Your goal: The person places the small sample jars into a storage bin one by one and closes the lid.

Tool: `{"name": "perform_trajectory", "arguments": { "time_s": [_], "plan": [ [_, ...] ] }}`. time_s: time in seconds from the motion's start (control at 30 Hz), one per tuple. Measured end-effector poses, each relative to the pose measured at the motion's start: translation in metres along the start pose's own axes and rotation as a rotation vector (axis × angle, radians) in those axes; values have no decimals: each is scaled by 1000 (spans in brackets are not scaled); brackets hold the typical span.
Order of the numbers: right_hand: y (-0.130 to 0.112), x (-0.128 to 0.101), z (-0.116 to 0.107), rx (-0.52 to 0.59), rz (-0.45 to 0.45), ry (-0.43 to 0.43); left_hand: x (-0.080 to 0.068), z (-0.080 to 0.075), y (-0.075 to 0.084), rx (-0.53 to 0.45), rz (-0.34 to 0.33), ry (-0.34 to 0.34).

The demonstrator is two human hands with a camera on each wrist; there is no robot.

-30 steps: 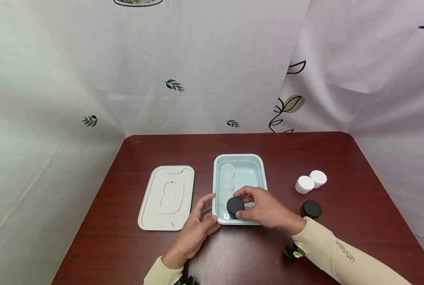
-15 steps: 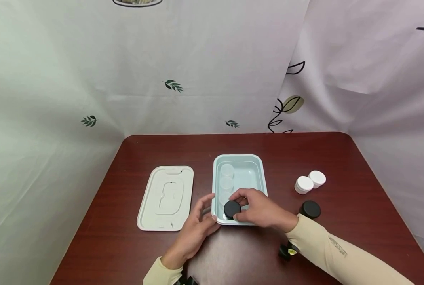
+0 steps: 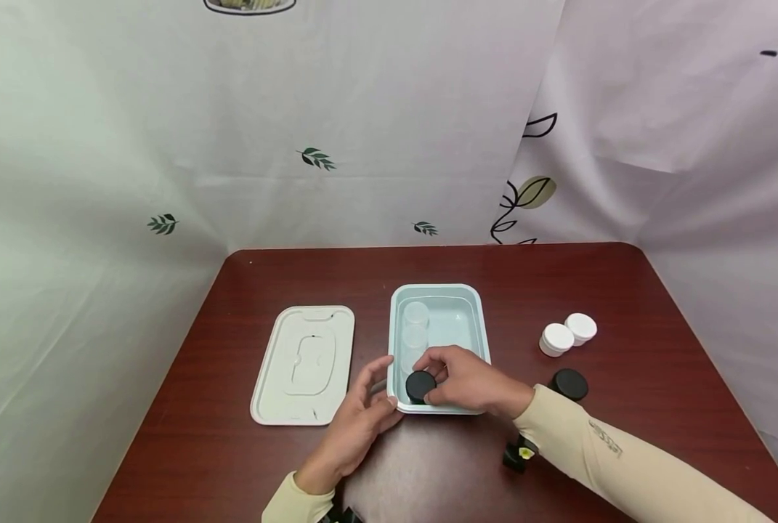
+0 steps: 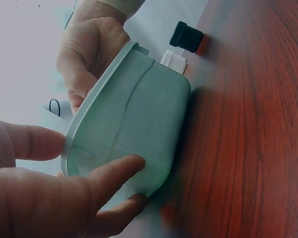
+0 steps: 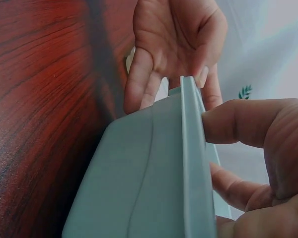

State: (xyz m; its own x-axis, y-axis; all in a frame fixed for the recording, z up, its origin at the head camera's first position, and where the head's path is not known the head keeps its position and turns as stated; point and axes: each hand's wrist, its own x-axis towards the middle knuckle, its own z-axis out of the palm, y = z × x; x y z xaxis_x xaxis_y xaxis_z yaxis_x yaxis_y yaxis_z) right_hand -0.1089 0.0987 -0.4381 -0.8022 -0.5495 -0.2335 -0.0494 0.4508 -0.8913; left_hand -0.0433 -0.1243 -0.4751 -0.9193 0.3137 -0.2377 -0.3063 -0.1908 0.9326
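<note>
black container [image 3: 419, 388], pinched at tips of right grip [image 3: 470, 379], inside tray [image 3: 458, 317]

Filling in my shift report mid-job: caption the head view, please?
Right-hand fingers pinch a round black jar inside a pale-blue tub while left-hand fingers touch its near-left corner.

Left bare hand [image 3: 359, 428]: fingers extended, thumb apart, wrist emerging from a pale cream fabric sleeve [image 3: 299, 501]. Right bare hand [image 3: 468, 381]: thumb and fingers bent in a pinch; right forearm [image 3: 630, 457] slants inward. Lower right fingers, partly hidden, appear curled.
</note>
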Motion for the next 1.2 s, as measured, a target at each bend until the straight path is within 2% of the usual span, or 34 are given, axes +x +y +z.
{"name": "perform_trajectory", "arguments": {
  "time_s": [0.17,0.7,1.03,1.2],
  "plan": [
    [-2,4,2,19,4,-28,0,-1,0,6,-5,6],
    [2,12,10,-98,-5,-31,0,-4,-1,-2,-3,-1],
    [-5,8,4,-193,-4,-34,1,-2,1,-12,2,-6],
    [-11,5,-4,-218,25,-2,1,-2,0,-19,9,-11]
  ]
}}
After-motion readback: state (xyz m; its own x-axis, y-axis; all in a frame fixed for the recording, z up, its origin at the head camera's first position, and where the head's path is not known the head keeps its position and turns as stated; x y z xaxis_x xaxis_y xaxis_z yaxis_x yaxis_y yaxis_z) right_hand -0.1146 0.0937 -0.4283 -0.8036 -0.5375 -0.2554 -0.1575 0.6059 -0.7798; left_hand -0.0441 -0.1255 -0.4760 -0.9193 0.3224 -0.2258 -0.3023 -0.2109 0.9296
